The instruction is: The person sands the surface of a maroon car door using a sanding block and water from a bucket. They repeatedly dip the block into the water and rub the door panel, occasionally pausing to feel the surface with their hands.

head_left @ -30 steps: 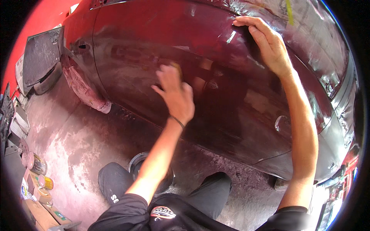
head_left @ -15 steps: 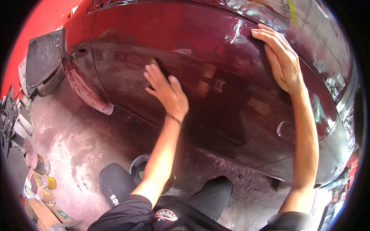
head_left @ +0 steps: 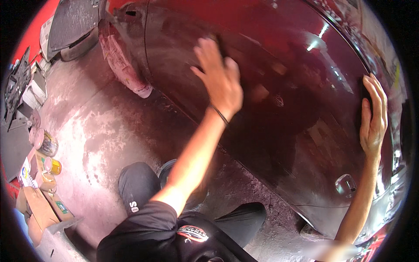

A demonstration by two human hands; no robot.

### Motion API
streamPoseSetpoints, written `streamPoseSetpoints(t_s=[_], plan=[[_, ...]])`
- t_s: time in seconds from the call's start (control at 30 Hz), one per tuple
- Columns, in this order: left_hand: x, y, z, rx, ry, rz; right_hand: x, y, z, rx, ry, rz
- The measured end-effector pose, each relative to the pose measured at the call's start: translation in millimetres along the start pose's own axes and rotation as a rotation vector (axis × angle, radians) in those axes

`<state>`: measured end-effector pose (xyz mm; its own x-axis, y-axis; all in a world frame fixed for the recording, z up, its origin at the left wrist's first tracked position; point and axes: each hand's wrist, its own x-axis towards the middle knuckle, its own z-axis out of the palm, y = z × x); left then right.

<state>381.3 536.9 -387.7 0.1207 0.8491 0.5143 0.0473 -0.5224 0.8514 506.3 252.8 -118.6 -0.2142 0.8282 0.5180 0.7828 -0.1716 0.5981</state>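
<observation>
My left hand (head_left: pixel 219 78), blurred by motion, lies flat over the dull, dark red side panel of a car (head_left: pixel 183 56). Its fingers are stretched out and the thumb stands apart. A small tan edge shows at the fingertips; what lies beneath them, if anything, is hidden. A dark band circles the left wrist. My right hand (head_left: pixel 374 115) rests with straight fingers on the glossier door, just below the window line. Farther down that door is a round-ended handle recess (head_left: pixel 345 185).
A covered pink wheel (head_left: pixel 124 65) sits at the car's left. A dark panel (head_left: pixel 73 22) leans beyond it. Paint tins (head_left: pixel 53 166) and cardboard boxes (head_left: pixel 41 205) stand at the left. A dark round bucket (head_left: pixel 168 170) is between my knees on the stained concrete floor (head_left: pixel 91 144).
The view has shifted, so the car appears turned and higher. My left hand stays over the dull panel, now more blurred. My right hand remains against the door near the window line.
</observation>
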Motion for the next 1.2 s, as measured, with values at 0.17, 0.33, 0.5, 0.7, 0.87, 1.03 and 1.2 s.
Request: streamPoseSetpoints(t_s=[0.17,0.33,0.5,0.7,0.87,1.03,1.2], plan=[[43.0,-85.1,-11.7,0.058,0.106,0.293,-3.9,4.8,1.4,-0.063,-0.025,0.001],[163.2,-122.4,-46.2,-0.068,0.191,-0.021,-3.9,3.2,4.1,-0.069,-0.018,0.026],[40.4,13.2,-13.5,0.063,0.053,0.037,0.0,-3.2,4.0,-0.053,0.022,0.038],[50.3,-20.9,5.3,0.189,0.116,0.307,2.0,-7.8,3.4,-0.047,0.024,0.034],[214.6,-58.2,-59.3,-0.029,0.233,-0.17,-1.2,-7.5,3.2,-0.056,0.009,0.068],[125.4,56.5,-25.8,0.212,0.124,0.168,-0.4,-9.4,2.4,-0.053,0.027,0.077],[108.8,61.6,-1.4,0.17,0.114,0.643,2.5,-12.3,2.3,-0.059,0.032,0.061]])
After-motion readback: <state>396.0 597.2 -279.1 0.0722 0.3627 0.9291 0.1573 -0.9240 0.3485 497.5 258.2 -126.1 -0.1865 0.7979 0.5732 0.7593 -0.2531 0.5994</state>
